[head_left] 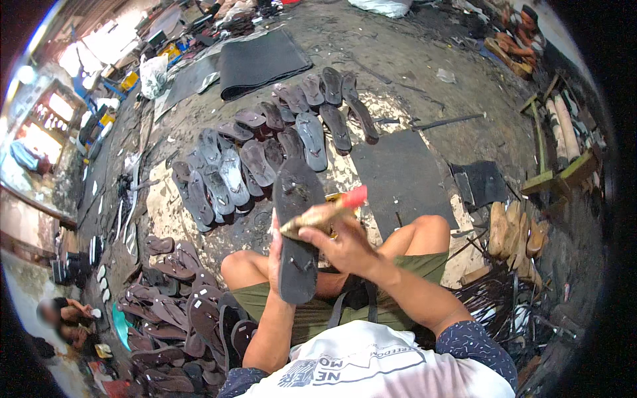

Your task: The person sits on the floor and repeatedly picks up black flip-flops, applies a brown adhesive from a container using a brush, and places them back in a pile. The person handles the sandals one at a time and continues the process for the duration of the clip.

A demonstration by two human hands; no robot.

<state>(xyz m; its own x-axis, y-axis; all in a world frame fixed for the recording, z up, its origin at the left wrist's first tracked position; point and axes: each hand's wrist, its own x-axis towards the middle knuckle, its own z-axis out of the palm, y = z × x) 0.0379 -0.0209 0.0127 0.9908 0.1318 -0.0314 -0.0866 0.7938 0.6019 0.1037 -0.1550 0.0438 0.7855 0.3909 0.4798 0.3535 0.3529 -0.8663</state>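
Observation:
My left hand (274,251) grips a dark flip-flop sole (297,272) along its left edge, holding it lengthwise above my crossed legs. Most of that hand's fingers are hidden behind the sole. Wrapped in my right hand (342,240) is a tan, tapered tool (308,222) with a red end (353,196) pointing up and right. Its narrow tip lies over the middle of the sole; I cannot make out its exact kind. Beyond the sole, several finished-looking dark and grey flip-flops (257,162) lie in rows on the ground.
A heap of brown flip-flops (176,305) fills the lower left. A flat dark sheet (401,176) and a folded black sheet (259,63) lie ahead. Wooden shoe forms (507,229) and a wooden frame (557,176) stand right. Other people sit far right (521,41) and far left (70,318).

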